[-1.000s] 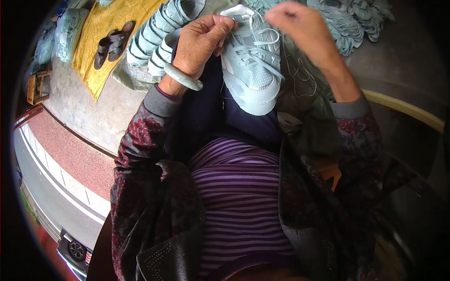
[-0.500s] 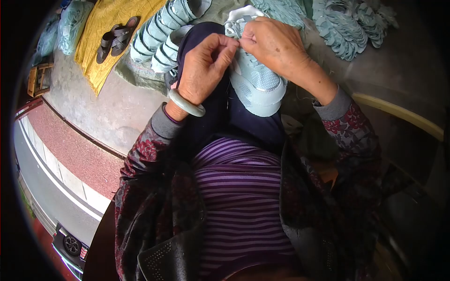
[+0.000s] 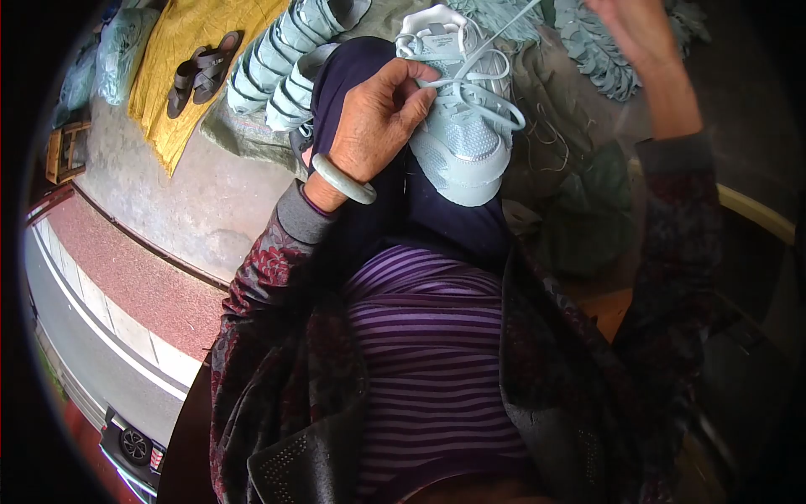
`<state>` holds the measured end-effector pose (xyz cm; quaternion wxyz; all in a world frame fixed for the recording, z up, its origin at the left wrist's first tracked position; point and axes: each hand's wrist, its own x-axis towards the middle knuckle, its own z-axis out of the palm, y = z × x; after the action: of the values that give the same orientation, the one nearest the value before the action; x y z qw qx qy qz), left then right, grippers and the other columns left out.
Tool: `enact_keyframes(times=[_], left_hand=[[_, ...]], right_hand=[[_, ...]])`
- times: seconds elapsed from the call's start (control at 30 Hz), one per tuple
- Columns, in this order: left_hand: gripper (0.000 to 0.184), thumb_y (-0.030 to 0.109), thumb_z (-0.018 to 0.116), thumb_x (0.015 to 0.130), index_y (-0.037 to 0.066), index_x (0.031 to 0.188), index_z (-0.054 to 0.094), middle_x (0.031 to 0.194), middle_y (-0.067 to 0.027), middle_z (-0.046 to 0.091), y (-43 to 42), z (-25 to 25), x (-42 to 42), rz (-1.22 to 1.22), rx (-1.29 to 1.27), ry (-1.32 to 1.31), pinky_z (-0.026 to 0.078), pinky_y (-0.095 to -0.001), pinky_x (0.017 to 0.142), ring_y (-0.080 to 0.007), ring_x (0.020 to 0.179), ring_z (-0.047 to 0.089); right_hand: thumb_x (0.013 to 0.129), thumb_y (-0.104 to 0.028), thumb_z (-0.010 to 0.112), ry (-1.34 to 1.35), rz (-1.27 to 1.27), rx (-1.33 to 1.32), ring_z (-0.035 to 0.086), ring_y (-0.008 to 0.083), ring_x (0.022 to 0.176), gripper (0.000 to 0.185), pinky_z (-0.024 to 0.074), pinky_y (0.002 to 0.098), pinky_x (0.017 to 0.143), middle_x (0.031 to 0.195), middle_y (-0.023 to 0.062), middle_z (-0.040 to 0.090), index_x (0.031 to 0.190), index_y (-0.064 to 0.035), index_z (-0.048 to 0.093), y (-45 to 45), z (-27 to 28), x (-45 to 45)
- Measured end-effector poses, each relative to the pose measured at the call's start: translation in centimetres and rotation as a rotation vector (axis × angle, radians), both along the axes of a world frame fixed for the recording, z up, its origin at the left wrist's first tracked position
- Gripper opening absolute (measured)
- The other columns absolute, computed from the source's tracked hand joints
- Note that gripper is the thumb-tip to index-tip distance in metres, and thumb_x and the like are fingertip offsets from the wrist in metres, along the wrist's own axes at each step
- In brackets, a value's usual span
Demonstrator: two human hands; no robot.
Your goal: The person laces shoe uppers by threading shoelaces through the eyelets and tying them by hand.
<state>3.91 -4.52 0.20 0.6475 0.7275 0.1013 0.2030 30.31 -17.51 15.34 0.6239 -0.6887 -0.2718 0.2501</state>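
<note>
A pale blue sneaker (image 3: 457, 160) rests on my lap, toe toward me, its white-lined opening at the far end. My left hand (image 3: 378, 118) is closed at its left edge, thumb and forefinger pinching a pale blue shoelace (image 3: 487, 109) near the eyelets. Loose loops of the lace lie over the tongue and right side. One length runs straight up and right, out of the top of the view, toward my right hand (image 3: 642, 38). That hand is raised and blurred, its fingertips cut off by the top edge; the taut lace leads to it.
Stacked pale blue shoe pieces (image 3: 273, 63) lie on the left, bundles of similar pieces (image 3: 596, 55) at the upper right. Dark sandals (image 3: 206, 71) sit on a yellow cloth (image 3: 164, 109). A wooden stool (image 3: 69, 151) and a road with a parked car (image 3: 130, 445) are farther left.
My hands were together over the sneaker's laces. The right hand has swung up and right, drawing a length of lace out; the left has stayed at the shoe, slightly lower.
</note>
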Motion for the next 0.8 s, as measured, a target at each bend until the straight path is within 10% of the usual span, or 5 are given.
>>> enact_keyframes(times=[0.47, 0.63, 0.67, 0.8], left_hand=[[0.010, 0.009, 0.069, 0.092, 0.003, 0.100, 0.065, 0.078, 0.0060, 0.057, 0.8, 0.4, 0.5, -0.123, -0.196, 0.072, 0.044, -0.0183, 0.065, -0.0025, 0.071, 0.049], [0.010, 0.008, 0.069, 0.093, 0.003, 0.101, 0.065, 0.078, 0.0063, 0.056, 0.8, 0.3, 0.5, -0.134, -0.219, 0.063, 0.044, -0.0182, 0.067, -0.0023, 0.072, 0.049], [0.011, 0.008, 0.068, 0.093, 0.003, 0.102, 0.065, 0.078, 0.0064, 0.056, 0.8, 0.4, 0.4, -0.139, -0.236, 0.069, 0.044, -0.0181, 0.067, -0.0023, 0.072, 0.049], [0.012, 0.007, 0.068, 0.093, 0.003, 0.105, 0.065, 0.078, 0.0063, 0.055, 0.9, 0.4, 0.2, -0.145, -0.235, 0.066, 0.043, -0.0178, 0.066, -0.0022, 0.071, 0.049]], right_hand=[[0.093, -0.014, 0.053, 0.024, -0.409, 0.190, 0.063, 0.0246, 0.071, 0.018, 0.0562, 0.0402, 0.070, 0.077, 0.0073, 0.063, 0.080, -0.0047, 0.061, -8.1, 14.8, 12.7], [0.100, -0.019, 0.051, 0.534, -0.345, 0.395, 0.062, 0.0201, 0.065, 0.020, 0.0589, 0.0374, 0.067, 0.074, 0.0071, 0.061, 0.086, -0.0065, 0.058, -11.4, 18.9, 20.5], [0.101, -0.018, 0.049, -0.003, -0.309, 0.302, 0.062, 0.0201, 0.066, 0.021, 0.0592, 0.0384, 0.067, 0.074, 0.0072, 0.061, 0.086, -0.0059, 0.057, -12.2, 17.3, 21.0], [0.101, -0.013, 0.050, 0.156, -0.487, 0.284, 0.062, 0.0231, 0.073, 0.014, 0.0577, 0.0378, 0.071, 0.083, 0.0105, 0.062, 0.099, -0.0010, 0.056, -12.8, 16.7, 13.1]])
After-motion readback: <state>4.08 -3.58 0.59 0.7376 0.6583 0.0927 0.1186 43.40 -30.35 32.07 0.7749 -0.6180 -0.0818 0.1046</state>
